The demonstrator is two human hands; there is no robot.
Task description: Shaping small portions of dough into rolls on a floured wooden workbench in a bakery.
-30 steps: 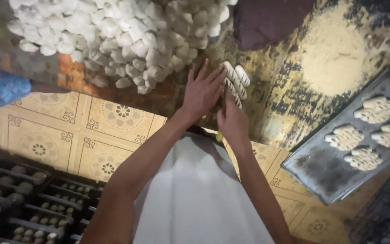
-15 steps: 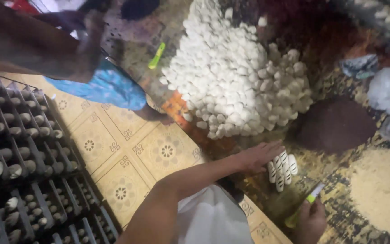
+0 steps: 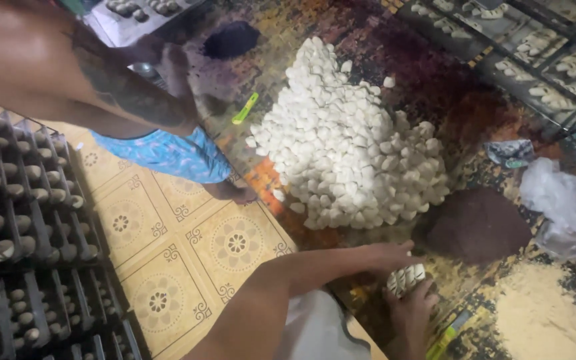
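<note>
White dough pcs (image 3: 406,278) betw. both hands (image 3: 395,255); grey bag (image 3: 565,203) nearby.

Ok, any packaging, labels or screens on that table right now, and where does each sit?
No screens or signs show.
Crumpled wrapper: right of the white dough pile, small, flattened, grey-blue with a green patch.
Plastic bag: far right edge, bunched, translucent white.
Nothing else packaged; the hands hold a bunch of dough pieces.

Hidden and cropped bits, head view

My left hand (image 3: 385,257) covers most of the dough row (image 3: 407,279); I can't count pieces. Right hand (image 3: 411,313) fingers hidden under it, wrist cut by bottom edge. Co-worker's arm (image 3: 68,67) blurred, cropped top-left.
</note>
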